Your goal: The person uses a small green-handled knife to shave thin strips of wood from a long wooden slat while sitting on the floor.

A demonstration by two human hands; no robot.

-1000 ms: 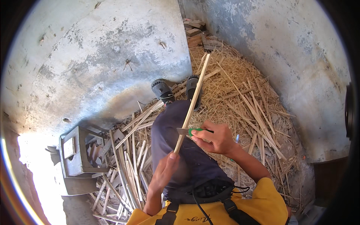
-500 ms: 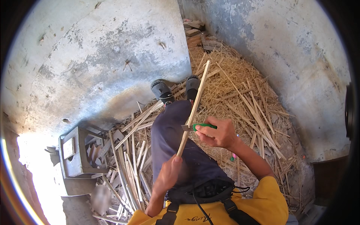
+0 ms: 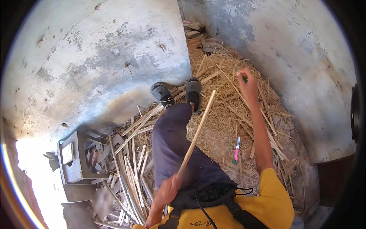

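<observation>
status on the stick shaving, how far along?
Done: pale shavings blanket the floor on the person's right, and split strips lie piled on the left. In hand: the left hand grips one long stick across the lap; the right hand is stretched out over the shavings with a green-handled tool. A pink-handled knife lies idle. Left: this stick is whole; how much shaving it needs can't be told.

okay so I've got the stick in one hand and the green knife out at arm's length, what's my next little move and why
Probably bring the right hand with the green-handled knife back to the stick: the left hand holds it angled over your lap, and the blade is off it.
</observation>
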